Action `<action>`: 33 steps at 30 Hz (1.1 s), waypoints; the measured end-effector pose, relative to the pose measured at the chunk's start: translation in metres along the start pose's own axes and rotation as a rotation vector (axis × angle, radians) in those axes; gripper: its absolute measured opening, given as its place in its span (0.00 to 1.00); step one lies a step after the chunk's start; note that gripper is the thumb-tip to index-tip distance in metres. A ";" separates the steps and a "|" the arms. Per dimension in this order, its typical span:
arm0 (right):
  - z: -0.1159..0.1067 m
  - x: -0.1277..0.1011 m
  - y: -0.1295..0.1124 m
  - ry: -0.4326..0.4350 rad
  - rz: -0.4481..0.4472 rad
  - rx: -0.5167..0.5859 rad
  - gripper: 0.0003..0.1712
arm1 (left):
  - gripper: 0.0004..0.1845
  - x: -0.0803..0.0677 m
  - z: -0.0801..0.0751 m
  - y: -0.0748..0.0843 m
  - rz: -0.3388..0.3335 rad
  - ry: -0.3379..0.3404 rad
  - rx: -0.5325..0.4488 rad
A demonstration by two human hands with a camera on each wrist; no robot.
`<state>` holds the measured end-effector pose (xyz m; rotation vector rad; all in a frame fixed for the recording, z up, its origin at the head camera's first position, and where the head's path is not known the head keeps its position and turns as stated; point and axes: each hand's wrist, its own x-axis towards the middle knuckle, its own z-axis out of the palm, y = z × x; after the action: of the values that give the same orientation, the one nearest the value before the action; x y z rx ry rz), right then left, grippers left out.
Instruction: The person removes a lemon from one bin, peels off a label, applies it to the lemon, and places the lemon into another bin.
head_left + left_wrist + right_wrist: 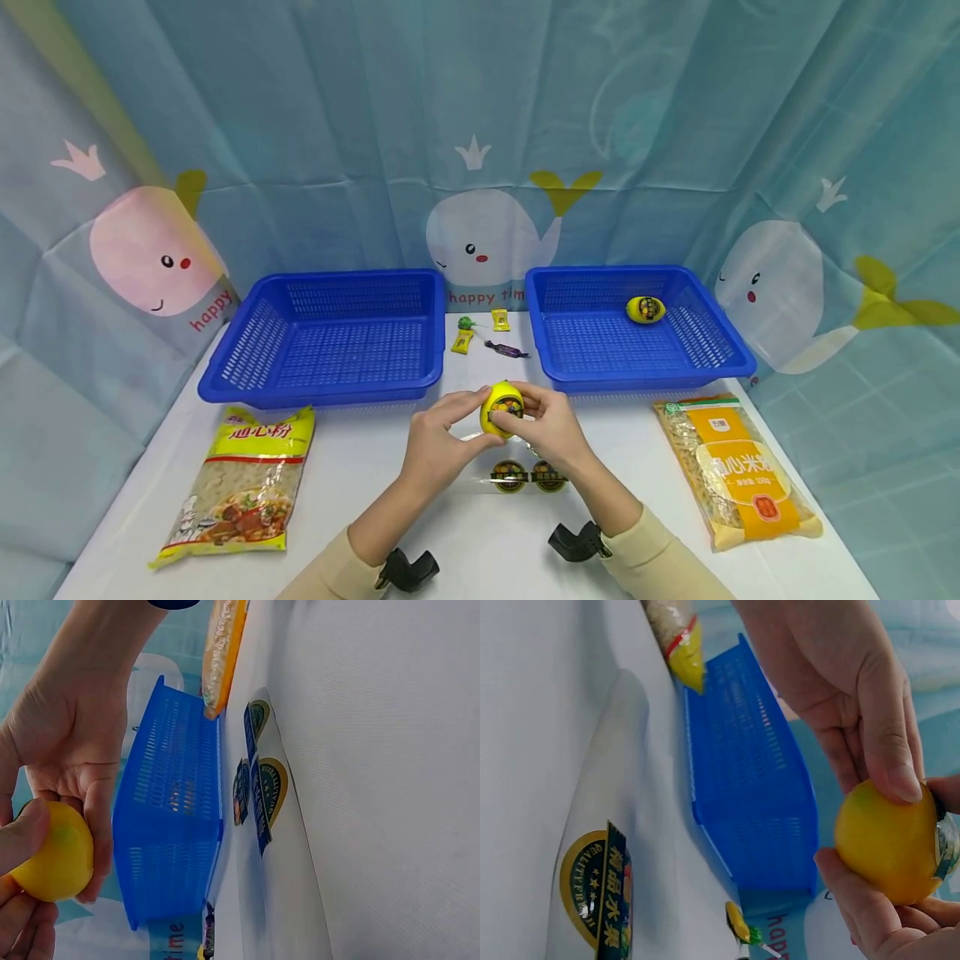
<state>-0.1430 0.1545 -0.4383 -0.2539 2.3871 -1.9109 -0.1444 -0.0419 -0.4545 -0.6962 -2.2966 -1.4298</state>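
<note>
Between both hands, over the middle of the table, a yellow lemon point(492, 397) is held with a dark round label on its near side. My left hand point(441, 435) grips its left side, thumb below and fingers above. From the other side my right hand point(557, 429) grips it, with the thumb lying across the label. Plain yellow skin of the lemon point(66, 862) shows in the left wrist view. Below the hands lies a clear strip of round labels point(509, 476), its edge curling up in the right wrist view.
A blue basket point(330, 395) stands back left; another blue basket point(637, 385) at back right holds a labelled lemon point(646, 310). Wrapped candies point(507, 349) and a green lollipop point(466, 322) lie between them. Pasta bags flank the hands, yellow point(247, 492) left and orange point(738, 475) right.
</note>
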 end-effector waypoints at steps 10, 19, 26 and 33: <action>0.008 0.002 -0.004 0.053 0.043 -0.025 0.28 | 0.37 0.000 0.005 0.001 0.132 0.066 0.060; 0.002 0.004 -0.003 -0.084 0.034 0.098 0.35 | 0.35 0.001 0.000 0.000 -0.050 0.004 -0.021; -0.011 0.005 -0.008 -0.245 0.024 0.416 0.34 | 0.32 0.009 -0.015 0.002 -0.298 -0.104 -0.236; -0.014 0.006 -0.008 -0.151 0.100 0.522 0.31 | 0.34 0.012 -0.019 0.005 -0.323 -0.165 -0.303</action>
<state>-0.1500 0.1654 -0.4274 -0.2257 1.6959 -2.2792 -0.1508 -0.0544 -0.4366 -0.5586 -2.4268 -1.9649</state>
